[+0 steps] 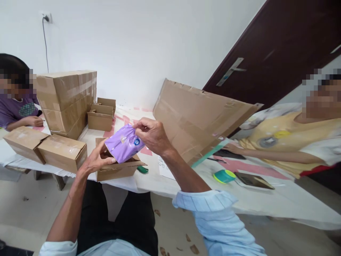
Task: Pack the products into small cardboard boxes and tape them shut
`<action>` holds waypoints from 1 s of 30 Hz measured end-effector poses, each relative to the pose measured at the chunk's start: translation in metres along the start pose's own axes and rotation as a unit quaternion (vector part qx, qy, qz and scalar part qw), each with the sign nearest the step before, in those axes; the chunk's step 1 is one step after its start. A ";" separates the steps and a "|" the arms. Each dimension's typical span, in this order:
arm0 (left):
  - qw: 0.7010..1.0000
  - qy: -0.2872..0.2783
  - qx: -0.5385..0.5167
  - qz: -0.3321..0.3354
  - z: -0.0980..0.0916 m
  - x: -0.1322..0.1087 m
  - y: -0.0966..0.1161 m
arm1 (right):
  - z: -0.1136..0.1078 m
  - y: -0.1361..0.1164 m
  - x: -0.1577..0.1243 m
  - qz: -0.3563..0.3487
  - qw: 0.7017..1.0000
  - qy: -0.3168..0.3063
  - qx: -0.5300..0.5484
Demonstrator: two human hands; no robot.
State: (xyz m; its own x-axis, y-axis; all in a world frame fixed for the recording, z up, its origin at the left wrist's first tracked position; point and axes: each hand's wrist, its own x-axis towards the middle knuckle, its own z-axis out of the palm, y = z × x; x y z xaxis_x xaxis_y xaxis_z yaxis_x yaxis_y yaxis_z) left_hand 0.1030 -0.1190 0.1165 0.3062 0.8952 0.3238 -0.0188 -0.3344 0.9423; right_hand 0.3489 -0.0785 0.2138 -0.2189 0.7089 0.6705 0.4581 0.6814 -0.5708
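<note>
A purple plastic packet [123, 144] with a round blue mark is held between my two hands, tilted above an open cardboard box [117, 173]. My right hand [151, 133] pinches its upper right corner. At its lower left side, my left hand [97, 158] grips the packet with the thumb along the bottom edge. The box stands at the table's front edge with its flaps up. Its inside is mostly hidden by the packet and my left hand.
Taped cartons [69, 103] are stacked at left, with two closed boxes [62, 151] before them and open boxes [100, 119] behind. A big cardboard sheet [197, 117] leans at the back. A teal tape roll [223, 176] and a tablet [254, 180] lie right. One person sits at each side.
</note>
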 end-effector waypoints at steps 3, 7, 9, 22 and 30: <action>0.994 -0.019 -0.103 0.019 0.011 0.002 0.004 | 0.001 -0.005 -0.005 -0.010 0.999 0.030 0.025; 0.989 0.030 -0.129 0.058 0.015 0.004 0.013 | 0.004 -0.011 -0.017 0.012 0.990 0.084 0.112; 0.992 0.048 -0.101 0.066 0.012 0.008 0.020 | 0.008 -0.014 -0.022 0.022 0.982 0.099 0.162; 0.976 0.208 -0.053 0.032 -0.037 0.075 0.013 | 0.071 0.044 -0.012 0.179 0.970 -0.070 0.152; 0.982 0.183 -0.013 -0.032 -0.040 0.081 -0.014 | 0.085 0.061 -0.004 0.267 0.941 -0.115 0.173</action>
State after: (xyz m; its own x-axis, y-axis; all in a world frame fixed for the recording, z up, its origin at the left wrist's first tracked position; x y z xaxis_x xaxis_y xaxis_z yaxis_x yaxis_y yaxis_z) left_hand 0.0900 -0.0302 0.1323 -0.0556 0.9617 0.2686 -0.0370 -0.2708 0.9619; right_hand 0.3044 -0.0240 0.1359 -0.2365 0.9605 0.1466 0.2574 0.2074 -0.9438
